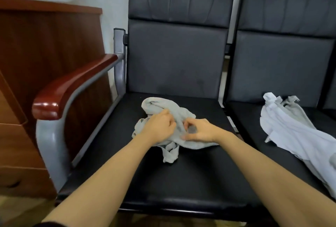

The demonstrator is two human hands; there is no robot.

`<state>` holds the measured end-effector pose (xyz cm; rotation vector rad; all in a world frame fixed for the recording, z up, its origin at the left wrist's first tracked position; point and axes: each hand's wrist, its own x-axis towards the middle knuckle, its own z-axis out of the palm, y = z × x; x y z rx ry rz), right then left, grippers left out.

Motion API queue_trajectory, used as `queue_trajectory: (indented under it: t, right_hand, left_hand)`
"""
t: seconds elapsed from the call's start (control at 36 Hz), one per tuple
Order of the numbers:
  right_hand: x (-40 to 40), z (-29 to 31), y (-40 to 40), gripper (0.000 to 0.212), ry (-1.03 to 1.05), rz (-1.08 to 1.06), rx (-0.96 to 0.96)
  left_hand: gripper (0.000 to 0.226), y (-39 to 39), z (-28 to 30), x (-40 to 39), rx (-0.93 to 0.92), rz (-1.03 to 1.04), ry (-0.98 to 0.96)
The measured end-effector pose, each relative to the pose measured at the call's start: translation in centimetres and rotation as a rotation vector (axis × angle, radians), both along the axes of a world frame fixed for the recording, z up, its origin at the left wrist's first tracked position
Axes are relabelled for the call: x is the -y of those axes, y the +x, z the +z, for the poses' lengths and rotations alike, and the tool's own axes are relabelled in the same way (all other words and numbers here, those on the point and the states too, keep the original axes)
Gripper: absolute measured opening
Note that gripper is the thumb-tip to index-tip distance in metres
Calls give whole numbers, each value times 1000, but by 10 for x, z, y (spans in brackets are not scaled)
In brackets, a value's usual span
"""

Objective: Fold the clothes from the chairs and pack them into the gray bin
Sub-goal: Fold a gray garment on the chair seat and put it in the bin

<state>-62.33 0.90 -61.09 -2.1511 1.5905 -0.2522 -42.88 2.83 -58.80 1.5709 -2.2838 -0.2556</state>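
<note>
A crumpled gray garment (163, 110) is gripped by both hands: the left hand (158, 126) has its fingers curled into the cloth, the right hand (198, 130) pinches a fold. It lies bunched on the left chair seat (181, 181). A white garment (291, 132) is sprawled on the next seat (251, 117).

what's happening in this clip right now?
A person is working on a crumpled gray garment on the left chair seat. The left hand and right hand both grip its fabric; it isn't folded yet. A white garment lies unfolded on the right chair. The gray bin is out of view.
</note>
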Motion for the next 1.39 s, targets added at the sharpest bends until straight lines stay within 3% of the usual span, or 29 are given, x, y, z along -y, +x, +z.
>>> queue_trajectory:
  t: [0.11, 0.22, 0.25, 0.36, 0.42, 0.53, 0.61, 0.75, 0.89, 1.0, 1.06, 1.22, 1.39]
  right_hand:
    - [-3, -13, -8, 60, -4, 86, -108]
    - [-1, -12, -10, 17, -261, 72, -109]
    - [0, -11, -9, 14, -324, 40, -85]
    - [5, 2, 0, 20, -412, -127, 307]
    - [7, 13, 5, 20, -435, -161, 404]
    - [11, 26, 10, 21, -504, -145, 373]
    - [15, 33, 9, 21, -610, -106, 227]
    - [32, 36, 9, 27, -630, -100, 26]
    - [51, 17, 16, 42, -853, -241, -133]
    - [51, 4, 11, 32, -808, -30, -160]
    - [49, -3, 5, 25, -641, 26, -98]
    - [39, -8, -6, 42, -396, 15, 26]
    - [37, -5, -9, 28, -443, -22, -2]
  left_hand:
    - [28, -3, -7, -6, 80, -3, -16]
    - [36, -1, -22, 6, 101, -46, 11]
    - [40, -2, -25, 7, 88, -43, -10]
    - [45, -12, -26, 18, -60, -5, -53]
    - [38, -18, -20, 24, -94, -13, -87]
    - [25, -27, -6, 33, -317, 60, -111]
    - [32, -24, 6, 37, -459, 93, -138]
    - [41, -10, 16, 52, -305, 147, -229]
    - [34, 0, 8, 75, 91, 283, -277]
    - [26, 8, -9, 85, 261, 345, -209]
    - [24, 10, -14, 86, 304, 354, -190]
    - [23, 11, -22, 86, 318, 359, -215]
    - [21, 11, -19, 84, 346, 349, -246]
